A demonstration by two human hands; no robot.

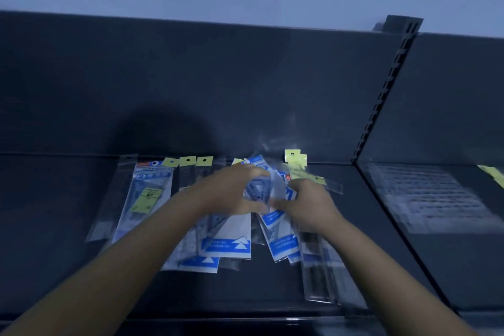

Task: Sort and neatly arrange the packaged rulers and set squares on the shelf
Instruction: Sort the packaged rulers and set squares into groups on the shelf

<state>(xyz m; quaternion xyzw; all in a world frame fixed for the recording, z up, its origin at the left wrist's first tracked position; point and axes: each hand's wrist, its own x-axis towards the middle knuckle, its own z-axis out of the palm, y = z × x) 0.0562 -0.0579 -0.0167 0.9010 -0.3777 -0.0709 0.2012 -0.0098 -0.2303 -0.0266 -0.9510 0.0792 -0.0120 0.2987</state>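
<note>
Packaged rulers and set squares lie fanned out on a dark shelf [49,226]. My left hand [231,191] and my right hand [308,204] both grip a blue-and-white set square pack [259,185] lifted above the middle of the pile. Below my hands lie more blue-and-white set square packs [229,243]. A long blue pack with a yellow label [147,196] rests at the left. Clear ruler sleeves with yellow hang tabs [188,161] line the back. A clear ruler pack [316,267] lies at the right. The view is motion-blurred.
The dark back panel [191,84] rises behind the shelf. A slotted upright [387,87] divides it from the neighbouring shelf, where a clear printed pack [428,194] lies. The shelf's front edge [218,316] runs below my forearms.
</note>
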